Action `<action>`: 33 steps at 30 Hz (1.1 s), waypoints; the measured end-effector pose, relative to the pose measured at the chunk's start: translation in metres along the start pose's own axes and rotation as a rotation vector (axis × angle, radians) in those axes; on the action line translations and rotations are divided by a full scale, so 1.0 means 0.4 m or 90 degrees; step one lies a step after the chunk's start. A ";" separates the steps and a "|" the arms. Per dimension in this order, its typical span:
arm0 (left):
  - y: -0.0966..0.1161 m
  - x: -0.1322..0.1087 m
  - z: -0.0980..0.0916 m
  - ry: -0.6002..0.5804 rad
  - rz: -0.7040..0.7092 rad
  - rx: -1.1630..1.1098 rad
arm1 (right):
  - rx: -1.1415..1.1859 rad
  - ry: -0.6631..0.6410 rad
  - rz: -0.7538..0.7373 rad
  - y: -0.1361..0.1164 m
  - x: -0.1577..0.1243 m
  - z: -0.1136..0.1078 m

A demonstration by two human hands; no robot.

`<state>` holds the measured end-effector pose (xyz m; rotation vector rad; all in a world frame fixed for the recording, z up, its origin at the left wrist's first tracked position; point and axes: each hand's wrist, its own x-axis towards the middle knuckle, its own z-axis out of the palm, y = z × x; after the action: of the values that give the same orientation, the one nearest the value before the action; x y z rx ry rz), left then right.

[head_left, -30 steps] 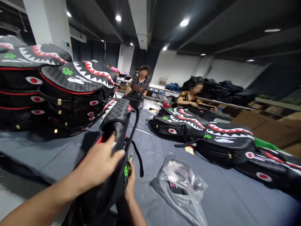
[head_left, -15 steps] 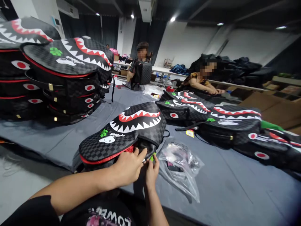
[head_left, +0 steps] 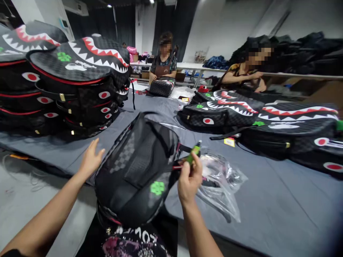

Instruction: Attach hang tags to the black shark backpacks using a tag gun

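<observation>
A black checkered backpack [head_left: 134,167] is tilted up at the table's near edge, its strap and mesh side facing me; a green patch shows low on it. My left hand [head_left: 92,159] is open, fingers apart, just beside the bag's left edge. At the bag's right side, my right hand [head_left: 190,178] is closed around a slim green tool [head_left: 193,154] with a metal tip pointing up; its exact kind is unclear. A thin red piece shows by those fingers. Right of this hand lies a clear plastic bag [head_left: 227,178] with dark contents.
Stacked shark-mouth backpacks [head_left: 80,85] stand at the left. More backpacks [head_left: 289,128] lie along the right of the grey-covered table [head_left: 268,203]. Two people work across from me, one behind a small checkered bag [head_left: 161,86]. A dark heap [head_left: 294,53] rises at the back right.
The backpack has gone from lying shark-face up to tilted with its strap side showing. My left hand has let go and moved left. My right hand has risen with the green tool.
</observation>
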<state>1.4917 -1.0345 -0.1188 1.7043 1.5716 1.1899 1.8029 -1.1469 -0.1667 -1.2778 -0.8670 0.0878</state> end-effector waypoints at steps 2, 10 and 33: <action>-0.029 -0.061 0.030 0.019 0.139 0.100 | -0.032 -0.123 -0.029 -0.023 -0.001 0.043; -0.109 -0.337 0.234 -0.387 0.329 0.219 | -0.155 -0.308 -0.110 0.055 -0.082 0.153; -0.173 -0.112 0.186 -0.204 0.424 0.599 | -0.170 -0.025 -0.027 0.155 -0.096 0.073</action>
<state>1.5240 -1.0519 -0.2237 3.0023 1.4815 0.3186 1.7833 -1.1226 -0.2388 -1.5096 -0.9625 -0.0378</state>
